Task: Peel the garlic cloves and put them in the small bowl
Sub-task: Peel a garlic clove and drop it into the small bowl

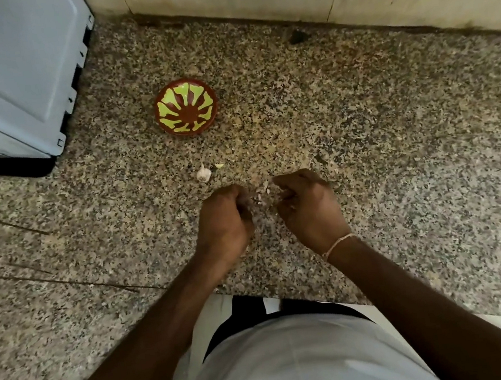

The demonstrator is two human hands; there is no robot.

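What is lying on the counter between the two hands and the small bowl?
In the head view, a garlic piece and a small pale scrap lie between the hands and the small bowl, on speckled counter.

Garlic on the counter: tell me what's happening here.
A person stands at a speckled stone counter, both hands curled close together. The left hand and right hand seem to pick at garlic bits between them. More garlic lies beyond, apart from the small bowl, which holds nothing yet.
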